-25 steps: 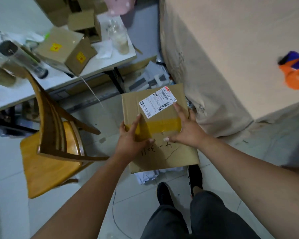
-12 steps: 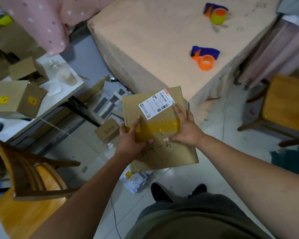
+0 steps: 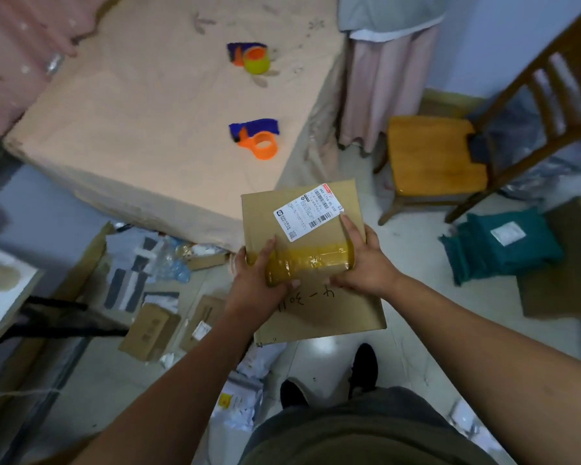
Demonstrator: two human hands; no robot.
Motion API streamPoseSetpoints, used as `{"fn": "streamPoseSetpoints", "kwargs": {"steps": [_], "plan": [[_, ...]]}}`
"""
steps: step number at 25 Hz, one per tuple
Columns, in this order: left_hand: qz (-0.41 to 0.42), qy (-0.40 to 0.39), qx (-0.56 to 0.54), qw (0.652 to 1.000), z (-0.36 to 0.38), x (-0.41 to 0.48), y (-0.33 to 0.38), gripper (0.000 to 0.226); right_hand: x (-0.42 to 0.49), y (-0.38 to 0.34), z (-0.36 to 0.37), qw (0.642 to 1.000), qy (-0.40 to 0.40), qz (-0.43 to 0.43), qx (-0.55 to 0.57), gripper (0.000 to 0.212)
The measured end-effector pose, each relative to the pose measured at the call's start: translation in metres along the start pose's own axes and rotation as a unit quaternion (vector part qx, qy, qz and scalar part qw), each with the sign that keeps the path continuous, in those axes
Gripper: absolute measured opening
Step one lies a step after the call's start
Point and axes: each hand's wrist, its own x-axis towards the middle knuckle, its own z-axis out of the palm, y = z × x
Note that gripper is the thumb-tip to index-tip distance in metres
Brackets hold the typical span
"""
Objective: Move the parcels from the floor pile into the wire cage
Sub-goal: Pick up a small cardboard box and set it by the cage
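From the head camera, a flat brown cardboard box (image 3: pixel 329 313) is held in the air at about waist height, above the tiled floor (image 3: pixel 416 297) and just off the near corner of a cloth-covered surface (image 3: pixel 148 129). Its broad top face points up at the camera. A white shipping label (image 3: pixel 307 213) with barcodes sits slanted near the far right corner. A band of shiny yellowish tape (image 3: pixel 309 263) runs across the middle, and dark handwriting (image 3: pixel 311 298) is scrawled just below it. The cardboard looks clean and uncrushed.

The left hand (image 3: pixel 259 280) grips the box's left edge, with its thumb laid across the tape. The right hand (image 3: pixel 366 263) grips the right edge, one finger reaching up to the label's corner.

On the cloth lie an orange tape dispenser (image 3: pixel 257 139) and, farther back, another with a yellow roll (image 3: pixel 252 58). A wooden chair (image 3: pixel 433 156) stands to the right, with green mail bags (image 3: pixel 503 243) on the floor near it. Small cardboard boxes (image 3: pixel 151 327) lie on the floor at the left.
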Motion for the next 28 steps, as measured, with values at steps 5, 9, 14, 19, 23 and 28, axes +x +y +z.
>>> {"fn": "streamPoseSetpoints", "kwargs": {"steps": [5,9,14,19,23,28], "plan": [[0.126,-0.076,0.102,0.984,0.028,0.035,0.067,0.101,-0.048,0.057,-0.029,0.987,0.110,0.088,0.078,0.142],[0.227,-0.141,0.127,0.955,0.069,0.047,0.131,0.101,-0.094,0.105,-0.054,0.960,0.192,0.160,0.126,0.139],[0.291,-0.211,0.173,0.917,0.149,0.043,0.217,0.097,-0.146,0.177,-0.094,0.927,0.259,0.221,0.155,0.135],[0.336,-0.260,0.206,0.881,0.220,0.052,0.292,0.098,-0.170,0.244,-0.140,0.906,0.284,0.267,0.167,0.133],[0.363,-0.292,0.222,0.857,0.267,0.061,0.342,0.098,-0.181,0.285,-0.170,0.892,0.297,0.283,0.192,0.132],[0.369,-0.337,0.246,0.831,0.311,0.082,0.391,0.097,-0.181,0.325,-0.194,0.862,0.312,0.321,0.239,0.133]]}}
